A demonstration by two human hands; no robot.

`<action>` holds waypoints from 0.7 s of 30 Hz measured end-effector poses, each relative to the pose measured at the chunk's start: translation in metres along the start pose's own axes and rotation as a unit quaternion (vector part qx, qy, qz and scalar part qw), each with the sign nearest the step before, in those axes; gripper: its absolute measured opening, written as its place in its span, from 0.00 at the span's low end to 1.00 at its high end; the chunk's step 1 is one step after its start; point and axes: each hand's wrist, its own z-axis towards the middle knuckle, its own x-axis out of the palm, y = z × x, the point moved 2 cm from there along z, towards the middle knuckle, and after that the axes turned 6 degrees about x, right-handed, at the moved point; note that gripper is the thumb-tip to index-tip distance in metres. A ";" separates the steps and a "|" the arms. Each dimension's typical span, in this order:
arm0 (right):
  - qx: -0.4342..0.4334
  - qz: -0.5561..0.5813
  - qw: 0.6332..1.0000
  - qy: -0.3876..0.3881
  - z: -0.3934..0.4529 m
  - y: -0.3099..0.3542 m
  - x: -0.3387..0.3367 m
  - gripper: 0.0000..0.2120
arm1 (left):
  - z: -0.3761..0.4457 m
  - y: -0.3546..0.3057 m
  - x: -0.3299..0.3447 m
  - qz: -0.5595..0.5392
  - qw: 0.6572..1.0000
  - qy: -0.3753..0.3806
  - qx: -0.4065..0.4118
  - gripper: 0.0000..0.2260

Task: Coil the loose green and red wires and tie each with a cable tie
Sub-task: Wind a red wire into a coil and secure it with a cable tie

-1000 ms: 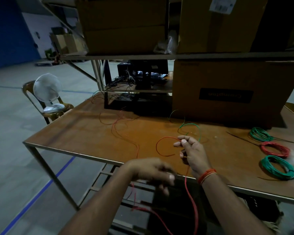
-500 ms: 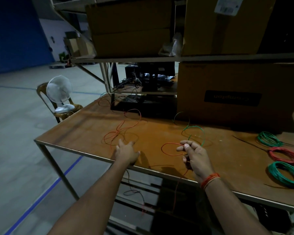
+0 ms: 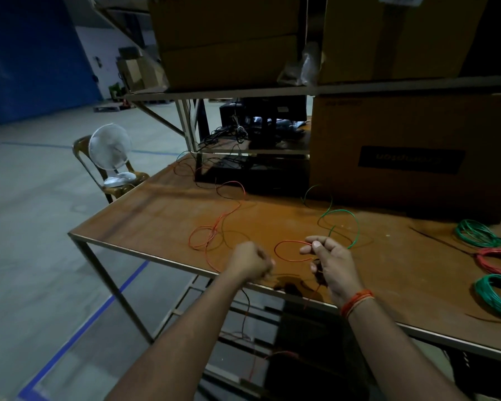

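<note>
A loose red wire point(image 3: 214, 233) sprawls over the brown table point(image 3: 145, 215) and hangs off its front edge. My right hand point(image 3: 329, 261) pinches a small loop of this red wire point(image 3: 289, 250) between thumb and fingers just above the tabletop. My left hand point(image 3: 250, 260) is closed in a fist at the table's front edge, gripping the red wire where it runs off the table. A loose green wire point(image 3: 342, 224) curls on the table just behind my right hand.
Three finished coils lie at the right: green point(image 3: 475, 233), red point(image 3: 496, 260), green point(image 3: 498, 295). A large cardboard box point(image 3: 411, 157) and black equipment point(image 3: 252, 175) stand at the back. A chair with a white fan point(image 3: 110, 151) stands left of the table.
My left hand came up from below the table edge, reached onto the tabletop, then drew back toward my right hand and closed on the red wire. My right hand kept its loop.
</note>
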 end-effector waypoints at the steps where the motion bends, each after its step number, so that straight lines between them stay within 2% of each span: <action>1: 0.001 -0.001 1.000 -0.001 0.000 0.000 0.001 0.10 | 0.009 0.001 -0.015 0.046 0.993 -0.104 0.018 0.04; 2: 0.002 -0.002 1.000 -0.003 0.000 0.001 0.003 0.10 | 0.018 0.004 -0.030 0.089 0.979 -0.182 0.030 0.07; 3: 0.002 -0.003 1.000 -0.005 -0.001 0.001 0.004 0.10 | 0.026 0.010 -0.043 0.133 0.965 -0.225 0.030 0.12; 4: 0.001 -0.003 1.000 -0.008 -0.001 0.001 0.004 0.10 | 0.037 0.019 -0.052 0.175 0.957 -0.228 0.018 0.19; 6: 0.000 -0.002 1.000 -0.015 -0.001 0.000 0.004 0.10 | 0.059 0.044 -0.064 0.232 0.958 -0.167 -0.019 0.28; 9: 0.002 -0.002 1.000 -0.027 0.001 -0.003 0.001 0.10 | 0.086 0.083 -0.070 0.270 0.960 -0.053 -0.056 0.33; 11: 0.001 -0.005 0.999 -0.033 0.002 -0.003 0.001 0.10 | 0.094 0.095 -0.067 0.335 0.941 -0.031 -0.028 0.28; 15: 0.006 -0.001 0.999 -0.038 0.005 -0.009 0.008 0.10 | 0.086 0.089 -0.050 0.338 0.933 -0.117 0.035 0.07; 19: -0.001 -0.008 1.000 -0.029 0.003 -0.016 0.016 0.10 | 0.045 0.074 -0.007 0.351 0.926 -0.130 0.051 0.08; 21: 0.006 -0.020 1.000 -0.024 -0.001 -0.016 0.016 0.10 | 0.008 0.058 0.024 0.290 0.947 -0.106 0.092 0.07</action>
